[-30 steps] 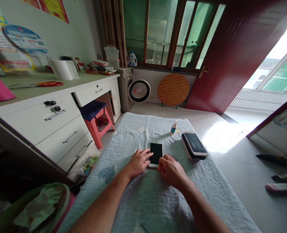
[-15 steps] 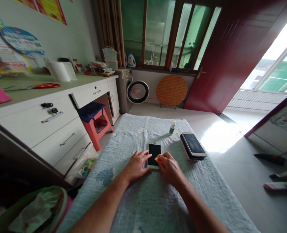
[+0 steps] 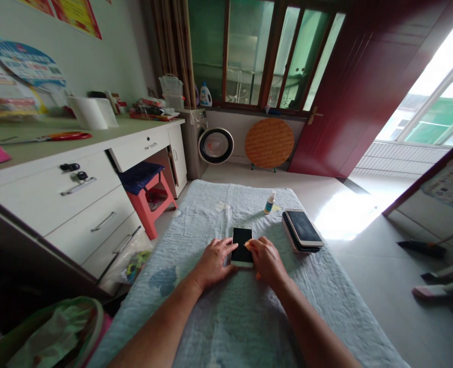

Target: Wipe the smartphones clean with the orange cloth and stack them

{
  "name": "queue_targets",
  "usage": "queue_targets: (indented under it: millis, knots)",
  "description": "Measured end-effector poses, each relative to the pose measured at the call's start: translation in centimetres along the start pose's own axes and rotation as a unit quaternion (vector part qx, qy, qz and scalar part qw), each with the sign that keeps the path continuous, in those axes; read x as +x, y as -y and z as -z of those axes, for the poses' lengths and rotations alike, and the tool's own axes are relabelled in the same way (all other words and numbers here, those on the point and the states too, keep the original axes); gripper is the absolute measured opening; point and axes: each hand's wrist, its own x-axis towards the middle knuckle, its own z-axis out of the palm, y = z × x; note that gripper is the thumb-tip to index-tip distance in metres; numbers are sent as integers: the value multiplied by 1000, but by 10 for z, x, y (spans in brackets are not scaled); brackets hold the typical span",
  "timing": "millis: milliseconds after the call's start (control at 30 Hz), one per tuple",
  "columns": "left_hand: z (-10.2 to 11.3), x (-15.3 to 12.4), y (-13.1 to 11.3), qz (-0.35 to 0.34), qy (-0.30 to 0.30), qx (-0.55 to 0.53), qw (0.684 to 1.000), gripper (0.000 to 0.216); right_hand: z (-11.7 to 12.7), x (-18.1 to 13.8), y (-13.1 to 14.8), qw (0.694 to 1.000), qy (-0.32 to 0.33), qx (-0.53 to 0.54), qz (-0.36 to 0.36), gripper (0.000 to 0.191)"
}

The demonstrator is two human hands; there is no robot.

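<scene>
A white-framed smartphone (image 3: 242, 236) with a dark screen lies face up on the quilted cloth cover (image 3: 226, 202). My left hand (image 3: 213, 261) grips its left side and lower edge, with a fingertip on the screen and the thumb near the bottom. Pinched in my right hand (image 3: 267, 261) is an orange cloth (image 3: 248, 245), pressed against the right part of the screen. Some of that cloth is hidden under the fingers. Beyond the phone stands a small spray bottle (image 3: 269, 204) with a white top. To the right, another smartphone (image 3: 305, 227) rests on a stack of flat devices.
A desk with drawers (image 3: 92, 199) runs along the left, with a red stool (image 3: 149, 204) partly under it. At lower left is a lined waste bin (image 3: 98, 327). A washing machine (image 3: 193, 135) with its door open and a round wooden tabletop (image 3: 269, 143) stand at the back.
My right hand, with the orange cloth, has shifted slightly up the right side of the screen. My left hand stays on the phone. The whole view has moved a little.
</scene>
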Motion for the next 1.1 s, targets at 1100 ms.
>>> queue_targets:
  millis: [1100]
  knots:
    - [-1,0,-1,3,-6,5,1000,56,12,-6,9,999,45,-14,-2,21]
